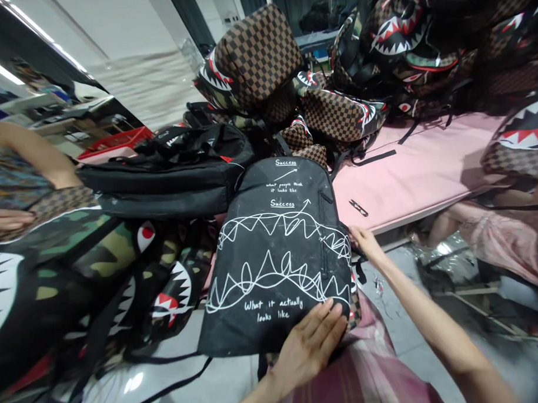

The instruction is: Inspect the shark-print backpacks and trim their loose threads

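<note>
A black backpack (pixel 270 242) with white lettering and scribbled lines lies in front of me, its printed face up. Flat on its lower right corner rests my left hand (pixel 311 335), with the fingers stretched out together. At the bag's right side, my right hand (pixel 366 244) is closed on the edge, and its fingertips are partly hidden there. Small thread snips (pixel 358 208) lie on the pink table (pixel 431 166), just beyond my right hand.
Another black bag (pixel 175 181) lies to the left. Camouflage shark-mouth bags (pixel 115 242) hang or lie below it. Brown checkered bags (pixel 264 55) are piled at the back. A person's arm (pixel 37 148) is at far left, and another person in pink (pixel 495 235) sits at right.
</note>
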The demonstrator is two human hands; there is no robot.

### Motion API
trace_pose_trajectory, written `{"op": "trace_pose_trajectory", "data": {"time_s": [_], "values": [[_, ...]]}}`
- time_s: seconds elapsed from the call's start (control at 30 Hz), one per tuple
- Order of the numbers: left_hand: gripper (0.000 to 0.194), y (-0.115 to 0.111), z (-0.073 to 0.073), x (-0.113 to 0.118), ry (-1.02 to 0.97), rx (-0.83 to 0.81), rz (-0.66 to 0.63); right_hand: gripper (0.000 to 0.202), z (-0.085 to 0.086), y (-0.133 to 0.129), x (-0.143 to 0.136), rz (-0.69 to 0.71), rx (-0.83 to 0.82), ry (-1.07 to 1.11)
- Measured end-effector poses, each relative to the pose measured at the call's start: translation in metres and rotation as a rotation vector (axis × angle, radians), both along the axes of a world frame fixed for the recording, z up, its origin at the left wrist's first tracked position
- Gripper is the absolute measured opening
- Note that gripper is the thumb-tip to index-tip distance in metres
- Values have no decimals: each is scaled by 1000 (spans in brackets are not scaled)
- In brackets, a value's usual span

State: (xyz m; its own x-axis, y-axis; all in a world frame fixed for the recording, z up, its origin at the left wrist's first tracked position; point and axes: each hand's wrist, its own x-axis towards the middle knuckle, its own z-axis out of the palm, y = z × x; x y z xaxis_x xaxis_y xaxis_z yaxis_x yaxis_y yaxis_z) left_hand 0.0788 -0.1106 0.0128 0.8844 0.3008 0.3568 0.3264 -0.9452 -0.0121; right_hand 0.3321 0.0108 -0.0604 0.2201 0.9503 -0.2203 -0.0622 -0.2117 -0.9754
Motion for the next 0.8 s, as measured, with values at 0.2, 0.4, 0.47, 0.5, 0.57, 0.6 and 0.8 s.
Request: {"op": "trace_pose_trajectory", "data": {"time_s": [0.2, 0.4, 0.47, 0.5, 0.57, 0.6, 0.8], "values": [[33, -6, 0, 26, 31, -17, 26, 57, -4, -28, -21, 21, -101, 328], [35, -6, -24, 38, -39, -148, 4, 49, 2, -19, -17, 2, 13, 273], [44, -1, -21, 35, -18, -308, -39, 48, -4, -18, -15, 7, 46, 225], [46, 1, -15, 33, -15, -409, -44, 47, -8, -16, -13, 19, 48, 201], [47, 6, 1, 30, -26, -628, -7, 48, -16, -10, -6, 36, 61, 125], [46, 8, 9, 29, -42, -726, 18, 50, -20, -5, -1, 31, 82, 58], [37, 16, 12, 27, -132, -894, 19, 49, -52, 50, 57, -50, 150, -556]]}}
